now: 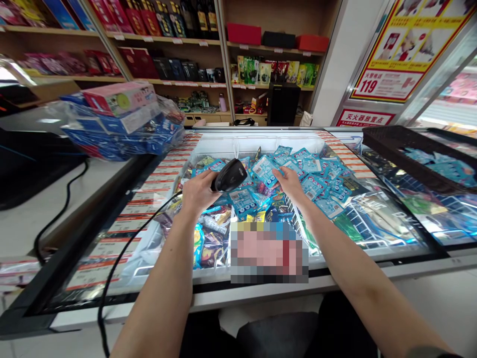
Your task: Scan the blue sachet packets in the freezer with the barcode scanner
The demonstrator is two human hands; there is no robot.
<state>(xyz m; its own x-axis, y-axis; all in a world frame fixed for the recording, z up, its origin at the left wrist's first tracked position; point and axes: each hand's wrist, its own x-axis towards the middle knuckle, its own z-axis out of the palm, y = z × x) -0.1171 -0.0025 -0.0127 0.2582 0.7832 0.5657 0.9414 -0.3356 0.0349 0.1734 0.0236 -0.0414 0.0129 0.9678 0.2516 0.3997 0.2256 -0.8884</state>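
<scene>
Forearms [164, 273], left hand [200, 191] gripping scanner [231, 175], right hand [290, 183] pinching blue packet [264, 170]

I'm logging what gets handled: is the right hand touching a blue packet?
Touching. The head view shows the right hand pinching one blue packet near its edge.

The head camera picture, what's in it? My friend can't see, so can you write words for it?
A person's left hand holds a black scanner beside a blue packet in the right hand. More blue packets lie spread around over a glass-topped case, with store shelves behind.
</scene>
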